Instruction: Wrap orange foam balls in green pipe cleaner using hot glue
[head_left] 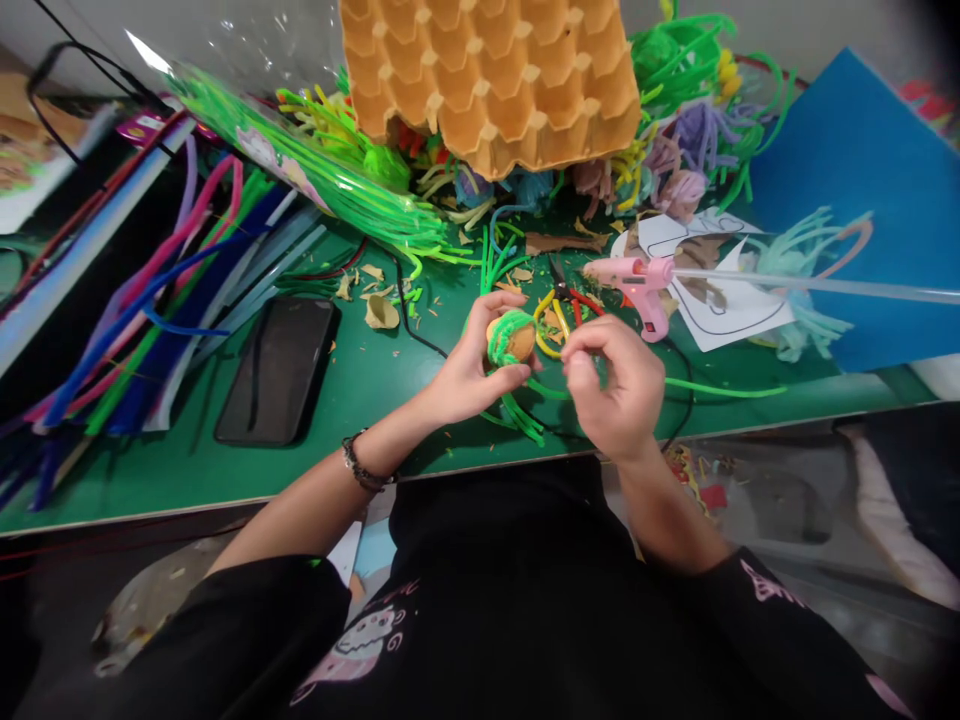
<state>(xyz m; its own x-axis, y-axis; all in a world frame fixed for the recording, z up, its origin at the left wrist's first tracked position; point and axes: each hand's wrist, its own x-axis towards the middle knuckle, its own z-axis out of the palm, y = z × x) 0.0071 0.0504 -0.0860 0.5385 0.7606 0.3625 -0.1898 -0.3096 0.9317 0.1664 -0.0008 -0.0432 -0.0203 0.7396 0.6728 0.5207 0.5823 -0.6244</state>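
My left hand is wrapped round a small brown piece with green fuzzy stems wound on it. Just to its right, my right hand is closed with thumb and forefinger pinched together; whatever lies between them is too small to make out. Loose green stems stick out below my left hand. A green stem stretches to the right from behind my right hand. Yellow-handled scissors or pliers and a red-handled tool lie just beyond my hands.
A pink glue gun rests on white paper at the right. An egg tray covers yarn-like bundles at the back. A black phone and colourful stems lie left. A blue sheet is far right.
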